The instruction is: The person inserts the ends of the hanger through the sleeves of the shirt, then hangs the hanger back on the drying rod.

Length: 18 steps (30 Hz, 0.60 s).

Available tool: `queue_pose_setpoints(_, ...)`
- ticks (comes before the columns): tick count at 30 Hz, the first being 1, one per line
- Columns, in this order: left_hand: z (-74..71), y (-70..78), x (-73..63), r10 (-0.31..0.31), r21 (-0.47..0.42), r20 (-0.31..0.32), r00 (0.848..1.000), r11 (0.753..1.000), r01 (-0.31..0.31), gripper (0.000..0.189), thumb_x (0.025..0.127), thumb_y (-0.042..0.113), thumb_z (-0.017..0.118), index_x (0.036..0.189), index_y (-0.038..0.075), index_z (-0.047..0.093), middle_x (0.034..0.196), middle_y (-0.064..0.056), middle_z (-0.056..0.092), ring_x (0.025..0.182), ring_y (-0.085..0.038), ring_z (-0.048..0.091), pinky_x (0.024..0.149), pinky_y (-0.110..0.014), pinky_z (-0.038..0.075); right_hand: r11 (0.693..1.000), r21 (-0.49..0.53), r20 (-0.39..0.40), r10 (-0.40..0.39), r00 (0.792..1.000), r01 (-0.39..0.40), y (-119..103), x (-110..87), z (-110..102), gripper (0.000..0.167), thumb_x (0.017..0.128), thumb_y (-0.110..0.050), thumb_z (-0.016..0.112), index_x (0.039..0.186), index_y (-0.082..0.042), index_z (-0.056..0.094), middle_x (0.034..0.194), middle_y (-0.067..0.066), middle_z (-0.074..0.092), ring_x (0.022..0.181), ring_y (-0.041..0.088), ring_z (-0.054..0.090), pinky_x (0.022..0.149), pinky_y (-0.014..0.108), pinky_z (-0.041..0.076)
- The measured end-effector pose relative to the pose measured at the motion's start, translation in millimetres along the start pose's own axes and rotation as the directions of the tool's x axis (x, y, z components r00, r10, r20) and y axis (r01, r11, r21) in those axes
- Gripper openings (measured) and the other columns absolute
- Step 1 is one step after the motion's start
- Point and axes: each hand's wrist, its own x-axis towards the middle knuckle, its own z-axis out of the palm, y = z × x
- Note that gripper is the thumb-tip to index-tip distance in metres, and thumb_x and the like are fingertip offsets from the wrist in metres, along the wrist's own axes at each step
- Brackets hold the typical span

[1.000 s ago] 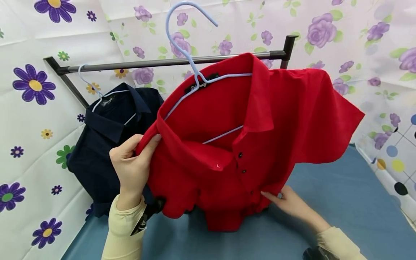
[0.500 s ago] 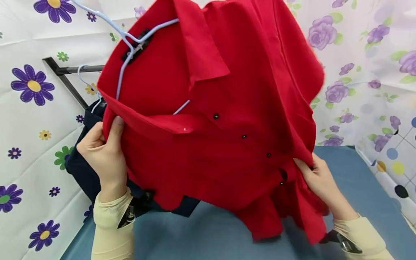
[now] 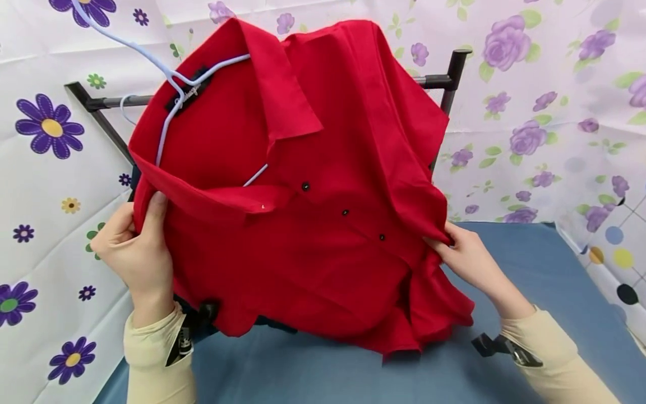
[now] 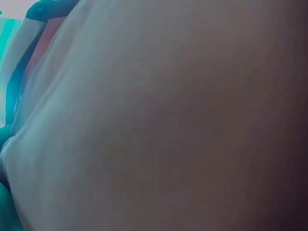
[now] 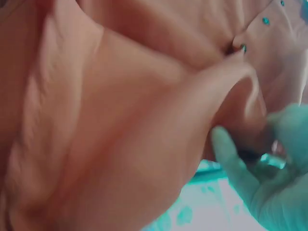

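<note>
A red short-sleeved shirt (image 3: 343,146) with dark buttons hangs on a light blue hanger (image 3: 143,51), tilted to the left, the hook's top cut off by the frame. My left hand (image 3: 138,252) grips the shirt at its left shoulder, thumb in front and fingers behind. On the other side, my right hand (image 3: 471,258) pinches the cloth beside the button front. Red cloth fills much of the right wrist view, with the right hand's fingers (image 5: 231,154) at a fold. Blurred cloth covers nearly all of the left wrist view and hides the left fingers.
Behind the red shirt stands a dark metal rail (image 3: 436,81). A navy shirt (image 3: 135,178) on a pale hanger (image 3: 125,106) hangs at its left end, mostly hidden. Blue cloth (image 3: 515,252) covers the surface below, and flowered sheets (image 3: 570,179) line the walls.
The red shirt and its hanger have swung left and tilted, now covering most of the navy shirt. My left hand moved left with it; my right hand rose and took hold of the front cloth.
</note>
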Motion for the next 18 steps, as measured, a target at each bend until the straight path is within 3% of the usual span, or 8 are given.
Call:
queue_pose_setpoints(3, -6.6, -3.5, 0.4, 0.048, 0.047, -0.013, 0.999, 0.998, -0.047, 0.042, 0.079, 0.001, 0.083, 0.058, -0.019, 0.052, 0.051, 0.002, 0.049, 0.048, -0.007, 0.044, 0.049, -0.015, 0.033, 1.000, 0.015, -0.006, 0.014, 1.000, -0.014, -7.6, 13.4, 9.3, 0.019, 0.104, -0.021, 0.058, 0.118, -0.010, 0.063, 0.091, 0.008, 0.069, 0.075, 0.018, 0.066, 0.069, 0.034, 0.053)
queue_pose_setpoints(8, -15.6, -12.5, 1.7, 0.082, 0.066, -0.025, 0.996, 0.995, -0.080, 0.050, 0.079, 0.002, 0.083, 0.054, -0.016, 0.044, 0.051, 0.003, 0.044, 0.048, -0.006, 0.038, 0.048, -0.014, 0.028, 0.999, 0.018, -0.059, -0.037, 0.998, 0.038, -13.2, 38.1, 23.0, 0.028, 0.102, -0.006, 0.048, 0.128, -0.007, 0.059, 0.100, 0.014, 0.067, 0.083, 0.025, 0.062, 0.074, 0.040, 0.049)
queue_pose_setpoints(12, -22.8, -19.4, -0.1, 0.106, 0.110, -0.010, 0.994, 0.988, -0.104, 0.045, 0.079, 0.002, 0.082, 0.057, -0.019, 0.049, 0.051, 0.005, 0.044, 0.048, -0.004, 0.037, 0.049, -0.013, 0.027, 0.998, 0.051, -0.082, -0.030, 0.996, 0.035, -13.4, 62.1, 32.6, 0.031, 0.099, -0.001, 0.041, 0.125, -0.006, 0.057, 0.108, 0.017, 0.064, 0.091, 0.029, 0.055, 0.079, 0.043, 0.042)
queue_pose_setpoints(18, -30.2, -24.1, -6.0, 0.148, 0.190, 0.005, 0.989, 0.971, -0.146, 0.039, 0.079, 0.003, 0.083, 0.061, -0.020, 0.057, 0.053, 0.006, 0.050, 0.049, -0.004, 0.042, 0.051, -0.013, 0.029, 0.995, 0.083, -0.140, -0.049, 0.989, 0.061, -23.2, 106.8, 39.9, 0.043, 0.095, 0.003, 0.038, 0.128, -0.009, 0.063, 0.128, 0.015, 0.062, 0.119, 0.032, 0.056, 0.097, 0.047, 0.042)
